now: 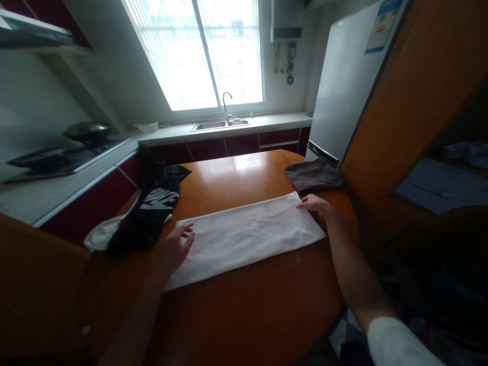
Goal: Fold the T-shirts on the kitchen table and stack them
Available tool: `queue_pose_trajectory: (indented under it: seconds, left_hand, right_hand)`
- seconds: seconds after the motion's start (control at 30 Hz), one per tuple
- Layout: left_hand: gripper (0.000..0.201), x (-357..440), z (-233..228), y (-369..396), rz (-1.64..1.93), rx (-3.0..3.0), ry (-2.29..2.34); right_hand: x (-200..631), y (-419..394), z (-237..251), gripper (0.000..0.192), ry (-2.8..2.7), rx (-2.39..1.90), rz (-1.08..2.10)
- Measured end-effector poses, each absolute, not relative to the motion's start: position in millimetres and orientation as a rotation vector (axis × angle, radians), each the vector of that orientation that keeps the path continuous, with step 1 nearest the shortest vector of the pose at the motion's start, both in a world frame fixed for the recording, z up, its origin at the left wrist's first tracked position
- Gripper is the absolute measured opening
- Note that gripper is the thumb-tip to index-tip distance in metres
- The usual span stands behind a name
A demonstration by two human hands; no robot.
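A white cloth [244, 234], folded into a long flat strip, lies across the round wooden table [236, 315] in front of me. Over its left end is my left hand [178, 249], fingers loosely bent and apart, thumb out. My right hand [314, 203] rests at the far right corner of the cloth. Its fingers stretch inward over the edge, fingertips touching the fabric. Neither hand visibly grips the cloth.
Left on the table, a black garment with white lettering [158, 198] overlaps a white cloth piece [101, 234]. A folded dark grey cloth [314, 175] lies at the far right. Beyond stand a counter with a sink [209, 125], a stove with a wok [87, 131], and a fridge [339, 81].
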State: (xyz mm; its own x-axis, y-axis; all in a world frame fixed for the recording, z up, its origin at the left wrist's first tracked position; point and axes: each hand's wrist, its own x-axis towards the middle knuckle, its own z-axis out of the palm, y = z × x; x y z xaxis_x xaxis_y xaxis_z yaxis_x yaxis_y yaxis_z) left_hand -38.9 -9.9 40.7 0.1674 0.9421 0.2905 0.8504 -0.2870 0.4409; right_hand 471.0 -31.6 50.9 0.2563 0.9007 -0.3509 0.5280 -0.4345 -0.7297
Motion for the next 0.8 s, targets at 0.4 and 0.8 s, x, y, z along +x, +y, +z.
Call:
queue_pose_trajectory:
  seconds: [0.4, 0.8]
  left_hand:
    - [0.038, 143.5, 56.4, -16.5, 0.702, 1.956, 0.853]
    - [0.1, 215.1, -2.0, -16.1, 0.898, 1.427, 0.859]
  right_hand:
    - [455.1, -32.3, 58.0, 0.064, -1.182, -1.443, 1.45]
    - [374.1, -16.8, 49.8, 0.034, -1.015, -1.498, 1.523]
